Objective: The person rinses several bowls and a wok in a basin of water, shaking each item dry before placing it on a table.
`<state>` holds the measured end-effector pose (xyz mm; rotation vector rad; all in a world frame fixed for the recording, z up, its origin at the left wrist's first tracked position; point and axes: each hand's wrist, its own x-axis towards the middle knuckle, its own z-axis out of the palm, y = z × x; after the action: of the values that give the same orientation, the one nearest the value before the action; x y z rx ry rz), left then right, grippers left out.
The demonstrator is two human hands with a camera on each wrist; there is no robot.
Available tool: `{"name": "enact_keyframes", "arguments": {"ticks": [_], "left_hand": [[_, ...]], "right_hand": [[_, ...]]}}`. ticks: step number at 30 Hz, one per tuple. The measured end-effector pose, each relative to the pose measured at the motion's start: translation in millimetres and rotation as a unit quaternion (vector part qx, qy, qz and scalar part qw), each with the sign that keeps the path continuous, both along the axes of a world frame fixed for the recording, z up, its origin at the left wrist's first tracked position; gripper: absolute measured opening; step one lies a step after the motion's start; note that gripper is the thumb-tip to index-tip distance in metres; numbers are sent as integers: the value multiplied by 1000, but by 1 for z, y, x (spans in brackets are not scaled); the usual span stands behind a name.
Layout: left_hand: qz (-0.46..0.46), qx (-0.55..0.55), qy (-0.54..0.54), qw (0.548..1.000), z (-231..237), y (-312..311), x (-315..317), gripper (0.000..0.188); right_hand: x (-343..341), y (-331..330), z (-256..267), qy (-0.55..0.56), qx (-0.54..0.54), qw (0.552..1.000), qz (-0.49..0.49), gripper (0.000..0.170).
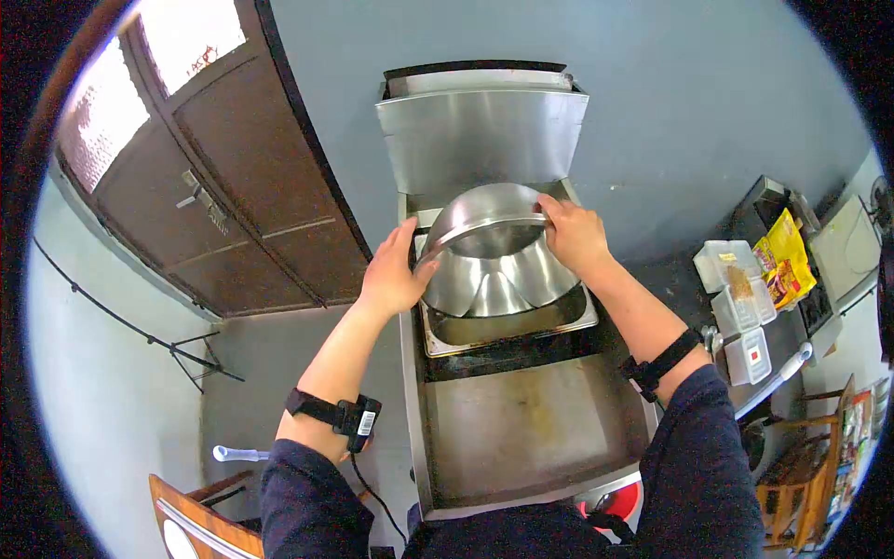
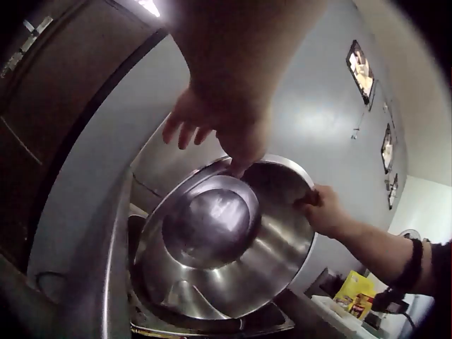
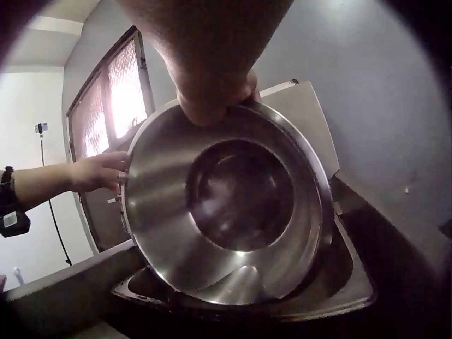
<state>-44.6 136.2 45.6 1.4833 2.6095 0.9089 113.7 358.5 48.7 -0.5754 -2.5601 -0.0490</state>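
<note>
A wide stainless-steel bowl [image 1: 503, 284] is tilted up over a rectangular metal pan [image 1: 438, 343], its hollow side turned toward me. My right hand [image 1: 575, 235] grips the rim at the upper right, as the left wrist view also shows. At the left rim is my left hand [image 1: 396, 275], its fingers fairly straight and thumb right at the edge. In the right wrist view, the left fingers [image 3: 113, 175] lie along the rim's outer side. A round, darker recess shows in the middle of the bowl [image 3: 240, 194]. The bowl's lower edge overlaps the pan.
The pan sits in a long steel counter with a raised edge [image 1: 414, 447] and a steel back panel [image 1: 480, 140]. To the right, clear plastic containers [image 1: 736, 312] and a yellow packet [image 1: 784, 261] stand on a side surface. A brown door is at left.
</note>
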Motion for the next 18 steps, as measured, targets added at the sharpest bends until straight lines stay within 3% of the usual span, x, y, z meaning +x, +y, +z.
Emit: {"name": "enact_keyframes", "arguments": {"ticks": [6,18], "left_hand": [[-72,-22,-17,997,-15,17,-8,52],[-23,-143,-22,989,-18,35,5,47]], "right_hand": [[0,7,-10,27,-12,1000,7,33],[6,18,-32,-11,-65,998,-5,35]]}}
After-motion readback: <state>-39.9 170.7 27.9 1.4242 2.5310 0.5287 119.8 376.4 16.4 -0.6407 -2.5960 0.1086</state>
